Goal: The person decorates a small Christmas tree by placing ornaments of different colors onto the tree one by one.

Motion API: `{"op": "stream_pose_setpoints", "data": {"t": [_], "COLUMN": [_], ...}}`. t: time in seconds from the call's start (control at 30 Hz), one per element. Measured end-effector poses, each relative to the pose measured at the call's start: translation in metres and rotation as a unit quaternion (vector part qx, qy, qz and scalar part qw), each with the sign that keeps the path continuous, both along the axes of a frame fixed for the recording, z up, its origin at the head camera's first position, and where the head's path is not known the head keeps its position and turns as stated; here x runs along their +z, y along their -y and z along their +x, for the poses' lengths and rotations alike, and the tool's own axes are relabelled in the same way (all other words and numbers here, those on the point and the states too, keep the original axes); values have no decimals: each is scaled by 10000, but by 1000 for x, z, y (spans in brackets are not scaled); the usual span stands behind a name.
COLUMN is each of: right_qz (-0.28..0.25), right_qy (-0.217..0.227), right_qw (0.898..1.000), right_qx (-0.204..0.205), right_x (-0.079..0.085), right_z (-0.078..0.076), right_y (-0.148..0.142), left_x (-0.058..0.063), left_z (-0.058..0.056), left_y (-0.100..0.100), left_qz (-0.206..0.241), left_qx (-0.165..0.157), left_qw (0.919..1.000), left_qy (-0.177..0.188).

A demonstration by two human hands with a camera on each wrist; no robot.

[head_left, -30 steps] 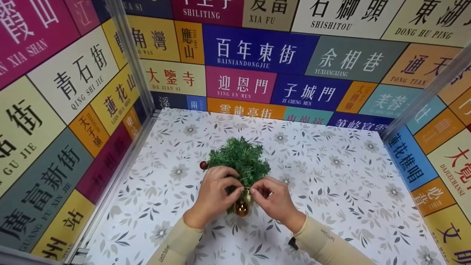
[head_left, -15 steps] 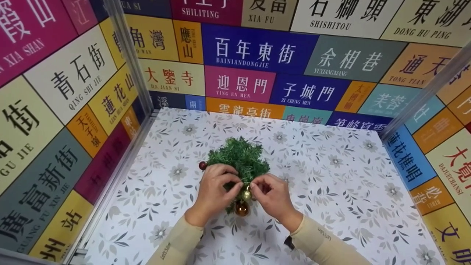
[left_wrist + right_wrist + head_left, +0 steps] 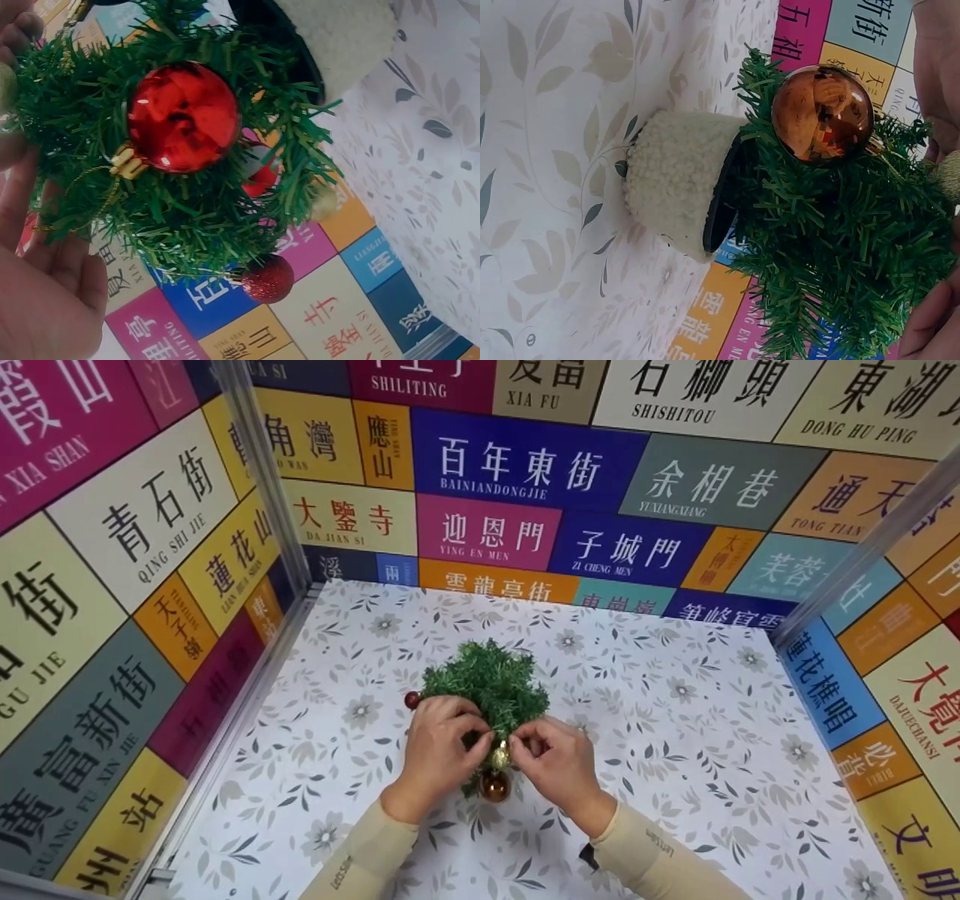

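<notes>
A small artificial Christmas tree (image 3: 487, 679) stands on the table in a fuzzy white pot (image 3: 679, 180). At its near side hangs a glittery gold bauble (image 3: 500, 755), just above a shiny copper bauble (image 3: 495, 788). My left hand (image 3: 441, 746) bends its finger and thumb around a branch tip beside the gold bauble's top. Facing it, my right hand (image 3: 559, 754) pinches at the gold bauble's hanging cord; the fingertips partly hide the cord. In the left wrist view, a shiny red bauble (image 3: 184, 116) and a red glitter bauble (image 3: 268, 279) hang on the branches.
The table (image 3: 675, 735) has a white cover with a grey leaf and flower print. Panels of colourful street-name signs (image 3: 525, 457) rise at the back and both sides. Metal posts (image 3: 270, 480) stand at the corners.
Both hands stay at the tree's near side with small finger movements. The gold bauble, earlier partly hidden between the fingers, now shows more fully below the fingertips.
</notes>
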State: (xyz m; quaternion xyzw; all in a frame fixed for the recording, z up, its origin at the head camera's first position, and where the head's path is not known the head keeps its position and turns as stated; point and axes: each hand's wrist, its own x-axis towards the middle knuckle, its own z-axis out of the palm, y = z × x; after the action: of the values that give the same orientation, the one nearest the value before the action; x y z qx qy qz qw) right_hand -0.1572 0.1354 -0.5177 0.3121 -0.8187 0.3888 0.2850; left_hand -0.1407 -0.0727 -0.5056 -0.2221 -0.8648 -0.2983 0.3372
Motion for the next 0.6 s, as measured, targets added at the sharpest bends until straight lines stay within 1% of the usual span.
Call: {"op": "stream_pose_setpoints", "data": {"t": [0.1, 0.23, 0.43, 0.6], "right_qz": [211, 297, 134, 61], "right_qy": [29, 252, 714, 674], "right_qw": [9997, 9992, 9965, 9964], "right_qx": [-96, 52, 414, 519], "right_x": [1, 4, 6, 5], "right_z": [2, 1, 1, 0], "right_y": [-1, -3, -6, -7], "left_x": [0, 1, 0, 0], "left_z": [1, 0, -1, -1], "left_y": [-1, -2, -1, -1], "left_qz": [-165, -244, -353, -382], "left_qx": [-18, -88, -130, -166], "left_qw": [9998, 9995, 9992, 9991], "left_qy": [-94, -173, -150, -94]}}
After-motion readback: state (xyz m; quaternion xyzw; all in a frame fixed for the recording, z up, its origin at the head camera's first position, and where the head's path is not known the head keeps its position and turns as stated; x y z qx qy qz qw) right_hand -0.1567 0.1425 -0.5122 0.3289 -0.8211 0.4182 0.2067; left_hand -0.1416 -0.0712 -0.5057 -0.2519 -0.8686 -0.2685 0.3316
